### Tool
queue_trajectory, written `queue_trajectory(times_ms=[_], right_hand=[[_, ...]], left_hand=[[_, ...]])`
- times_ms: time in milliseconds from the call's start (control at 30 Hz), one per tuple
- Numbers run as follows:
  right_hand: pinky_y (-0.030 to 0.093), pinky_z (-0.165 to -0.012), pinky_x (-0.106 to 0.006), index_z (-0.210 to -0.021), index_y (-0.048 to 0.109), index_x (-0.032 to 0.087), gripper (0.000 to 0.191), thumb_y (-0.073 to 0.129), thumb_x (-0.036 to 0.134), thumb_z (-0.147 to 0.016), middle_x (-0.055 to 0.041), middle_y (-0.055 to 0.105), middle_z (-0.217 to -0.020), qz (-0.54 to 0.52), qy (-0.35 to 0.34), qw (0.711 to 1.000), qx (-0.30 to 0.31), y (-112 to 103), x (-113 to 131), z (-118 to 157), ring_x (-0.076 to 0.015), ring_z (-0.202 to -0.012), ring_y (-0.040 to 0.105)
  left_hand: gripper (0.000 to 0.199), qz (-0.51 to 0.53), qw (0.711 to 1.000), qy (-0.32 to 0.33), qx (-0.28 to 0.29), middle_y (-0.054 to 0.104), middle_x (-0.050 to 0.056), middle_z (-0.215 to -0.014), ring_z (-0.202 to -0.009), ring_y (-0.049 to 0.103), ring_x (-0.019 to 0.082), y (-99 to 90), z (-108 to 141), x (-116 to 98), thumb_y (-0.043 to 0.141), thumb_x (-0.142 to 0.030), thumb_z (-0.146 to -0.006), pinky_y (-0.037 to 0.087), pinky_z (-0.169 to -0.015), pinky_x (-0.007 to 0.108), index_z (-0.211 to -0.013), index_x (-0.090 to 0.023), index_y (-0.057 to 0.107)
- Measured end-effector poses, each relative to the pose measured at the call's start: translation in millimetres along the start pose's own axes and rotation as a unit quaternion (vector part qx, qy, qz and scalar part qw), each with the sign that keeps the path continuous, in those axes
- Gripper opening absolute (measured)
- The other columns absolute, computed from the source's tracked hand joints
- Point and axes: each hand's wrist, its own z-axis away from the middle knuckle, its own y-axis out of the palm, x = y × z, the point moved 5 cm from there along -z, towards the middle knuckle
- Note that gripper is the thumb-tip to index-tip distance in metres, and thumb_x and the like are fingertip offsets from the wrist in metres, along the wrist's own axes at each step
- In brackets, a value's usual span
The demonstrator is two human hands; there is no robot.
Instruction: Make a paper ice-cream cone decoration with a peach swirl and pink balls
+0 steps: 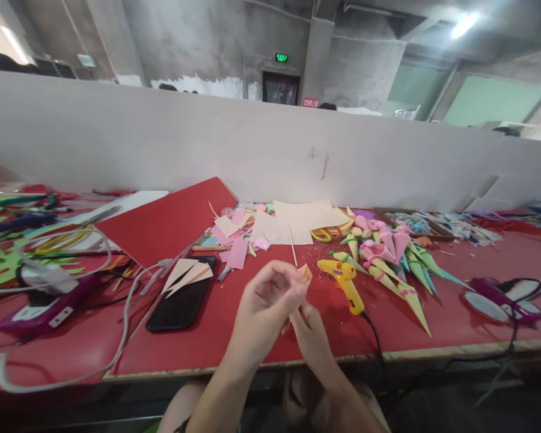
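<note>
Small peach folded-paper piece [305,272] is at the fingertips of your left hand [264,300], thumb and index pinched on it, up off the red tabletop [225,343]. Your right hand [314,337] is just below and right of the left, fingers bent up toward it; its fingertips are partly hidden, so can't tell if they grip anything.

Right of your hands: yellow plastic glue gun [343,280], lying flat, nozzle toward the piece, black cord running off the near edge. Beyond it, further right, a pile of pink, yellow and green paper cones [388,258].

Left of your left hand: black flat phone [180,310] with peach pointed paper cutouts [192,273] on top. Behind those, large red rectangular sheet [171,222], tilted up.

Straight ahead of your fingertips: thin pale stick [293,245], overlapping the cream paper sheets [302,219]. Pink paper scraps [237,252] sit ahead-left.
</note>
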Motion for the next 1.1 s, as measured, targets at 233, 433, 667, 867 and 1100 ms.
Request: queue_trajectory(times_ms=[233,433,667,867,1100], right_hand=[[0.037,-0.045,-0.023,-0.063,0.050,0.017,0.040,0.046,0.055,-0.076,0.0022,0.050,-0.049,-0.041,0.027,0.999,-0.003,0.5,-10.7,4.4,-0.0109,-0.044,0.046],[0.038,-0.048,-0.024,-0.061,0.050,0.017,0.040,0.045,0.053,-0.077,0.0003,0.051,-0.050,0.014,0.027,0.999,0.033,2.4,-13.7,6.3,-0.0122,-0.048,0.048],[0.037,-0.046,-0.021,-0.068,0.056,0.017,0.038,0.037,0.045,-0.085,-0.0009,0.057,-0.050,0.084,0.003,0.989,0.121,12.5,-7.6,6.1,-0.0120,-0.044,0.052],[0.031,-0.040,-0.019,-0.061,0.059,0.017,0.045,0.034,0.045,-0.086,0.0001,0.055,-0.043,0.094,0.013,0.985,0.145,13.9,-7.0,8.7,-0.0090,-0.036,0.045],[0.031,-0.036,-0.016,-0.074,0.062,0.015,0.045,0.037,0.050,-0.083,0.0018,0.054,-0.042,0.046,0.056,0.983,0.169,15.9,-7.7,8.9,-0.0074,-0.034,0.043]], left_hand=[[0.027,-0.286,0.958,0.020,0.028,0.057,0.003,-0.087,-0.076,0.052,0.015,-21.0,-6.1,57.5,0.060,-0.025,-0.069,0.042,-0.072,0.027,-0.094,-0.018,0.056],[0.010,-0.262,0.957,-0.020,0.125,0.060,0.004,-0.081,-0.079,0.053,0.017,-14.8,-0.2,66.7,0.056,-0.023,-0.071,0.042,-0.074,0.027,-0.074,-0.015,0.060],[0.015,-0.169,0.978,-0.089,0.080,0.058,0.001,-0.068,-0.068,0.053,0.016,-28.7,-2.4,70.1,0.057,-0.029,-0.068,0.044,-0.063,0.025,-0.065,-0.015,0.058],[0.015,-0.139,0.978,-0.122,0.100,0.057,0.000,-0.066,-0.063,0.050,0.013,-30.4,-0.5,69.2,0.061,-0.028,-0.064,0.042,-0.062,0.023,-0.068,-0.014,0.059],[0.021,-0.125,0.976,-0.136,0.112,0.050,-0.002,-0.057,-0.054,0.045,0.009,-36.3,-0.7,70.9,0.061,-0.033,-0.067,0.038,-0.051,0.020,-0.063,-0.013,0.055]])
